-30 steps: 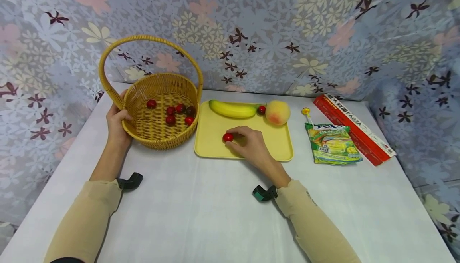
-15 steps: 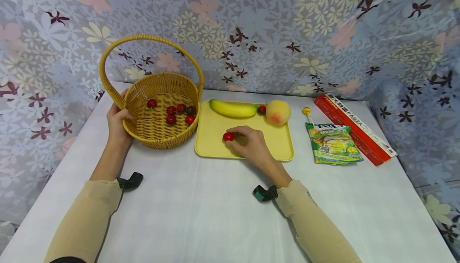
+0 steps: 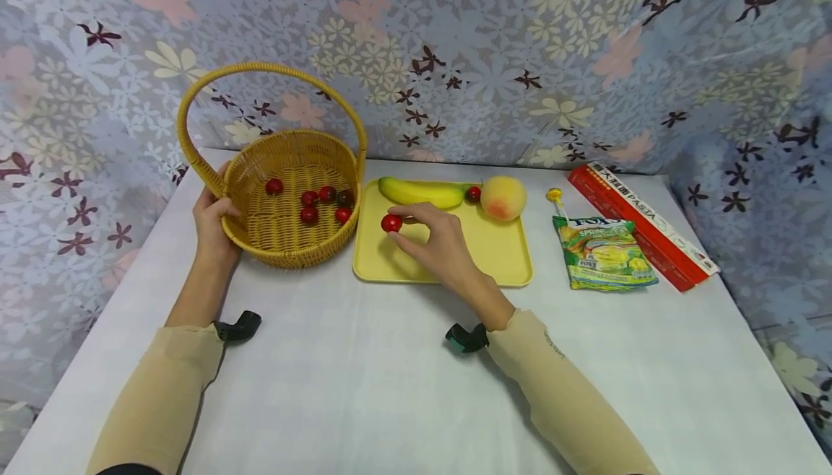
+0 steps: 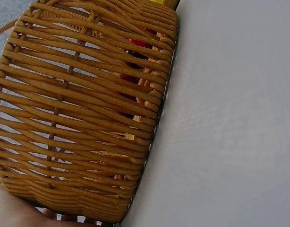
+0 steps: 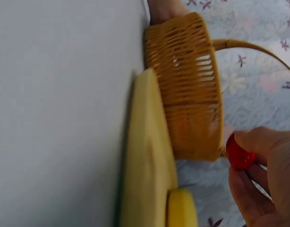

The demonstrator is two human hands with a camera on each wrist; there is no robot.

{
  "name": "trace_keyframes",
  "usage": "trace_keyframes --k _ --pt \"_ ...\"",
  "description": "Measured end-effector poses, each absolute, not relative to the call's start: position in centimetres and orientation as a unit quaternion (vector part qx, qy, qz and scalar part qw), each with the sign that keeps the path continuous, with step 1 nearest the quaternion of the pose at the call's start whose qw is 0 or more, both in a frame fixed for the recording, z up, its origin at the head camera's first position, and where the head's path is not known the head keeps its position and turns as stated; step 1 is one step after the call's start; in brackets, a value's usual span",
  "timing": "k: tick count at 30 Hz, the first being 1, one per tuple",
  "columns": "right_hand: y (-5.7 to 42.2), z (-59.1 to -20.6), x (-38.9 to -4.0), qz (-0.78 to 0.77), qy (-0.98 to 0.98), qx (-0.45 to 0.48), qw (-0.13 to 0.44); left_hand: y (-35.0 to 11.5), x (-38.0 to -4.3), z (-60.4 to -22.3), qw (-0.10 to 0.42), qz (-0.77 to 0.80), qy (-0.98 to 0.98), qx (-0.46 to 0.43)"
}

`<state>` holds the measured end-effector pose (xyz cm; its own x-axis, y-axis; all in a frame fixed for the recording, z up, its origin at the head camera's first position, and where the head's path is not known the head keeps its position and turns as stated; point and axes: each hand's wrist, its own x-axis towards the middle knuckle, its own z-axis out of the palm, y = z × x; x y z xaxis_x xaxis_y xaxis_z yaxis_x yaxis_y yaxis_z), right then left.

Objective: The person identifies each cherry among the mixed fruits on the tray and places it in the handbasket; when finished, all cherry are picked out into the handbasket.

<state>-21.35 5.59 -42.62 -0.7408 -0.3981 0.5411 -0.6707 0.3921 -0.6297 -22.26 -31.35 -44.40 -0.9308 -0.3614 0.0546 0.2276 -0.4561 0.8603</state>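
Note:
Over the yellow tray (image 3: 383, 271), my right hand (image 3: 437, 247) pinches a red cherry (image 3: 391, 223) between thumb and fingertips. The right wrist view shows this cherry (image 5: 240, 152) raised above the tray. My left hand (image 3: 213, 233) grips the left side of a wicker basket (image 3: 290, 258), thumb over the rim and the other fingers behind it. Several red and dark cherries (image 3: 309, 214) lie inside the basket. Along the tray's far side are a banana (image 3: 422, 192), another cherry (image 3: 473, 194) and a peach (image 3: 503, 198).
The basket's tall arched handle (image 3: 273, 67) rises above it, close to the tray's left edge. Right of the tray lie a lollipop (image 3: 555, 197), a green snack packet (image 3: 604, 255) and a red pasta box (image 3: 640, 226). Floral cloth (image 3: 481, 63) hangs behind the white table (image 3: 338, 381).
My right hand has lifted the cherry off the tray and shifted it left and away from me, toward the basket. My left hand stays on the basket.

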Motion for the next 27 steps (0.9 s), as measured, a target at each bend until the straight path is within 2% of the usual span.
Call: trace_keyframes --k 5,27 --pt "3.6 -41.0 -21.5 0.451 -0.818 0.32 0.156 -31.4 -22.3 -44.5 0.173 -0.863 -0.471 0.061" --pt "-4.8 -38.6 -22.3 0.454 -0.816 0.353 0.059 -31.3 -22.2 -44.2 0.171 -0.866 -0.465 0.067"
